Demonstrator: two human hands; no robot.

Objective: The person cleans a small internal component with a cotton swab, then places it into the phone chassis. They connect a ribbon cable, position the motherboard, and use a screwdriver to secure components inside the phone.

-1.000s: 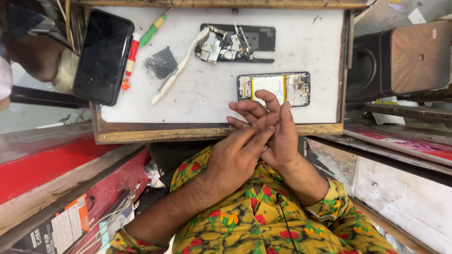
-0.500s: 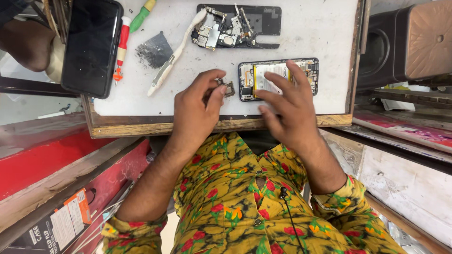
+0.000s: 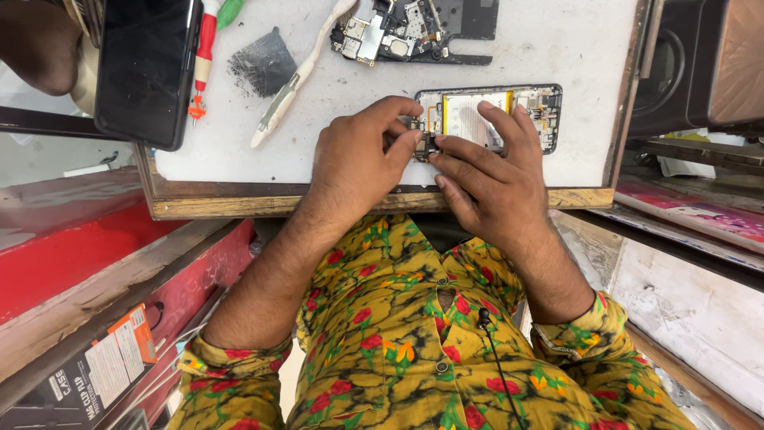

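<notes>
An opened phone body (image 3: 517,111) with its battery and boards showing lies on the white work surface (image 3: 557,48). My left hand (image 3: 358,163) and my right hand (image 3: 489,179) meet at its left end. Between their fingertips is a small dark component (image 3: 426,145), pinched from both sides at the phone's edge. Both forearms come out of yellow floral sleeves.
A second dismantled phone frame (image 3: 418,28) lies farther back. A white toothbrush (image 3: 294,84), a grey cloth patch (image 3: 263,64), a red-handled tool (image 3: 203,56) and a black phone (image 3: 147,68) sit to the left. A dark speaker box (image 3: 700,68) stands at right.
My hands were clasped together below the tray, then parted and moved up onto the open phone. They now pinch a small part at its left end.
</notes>
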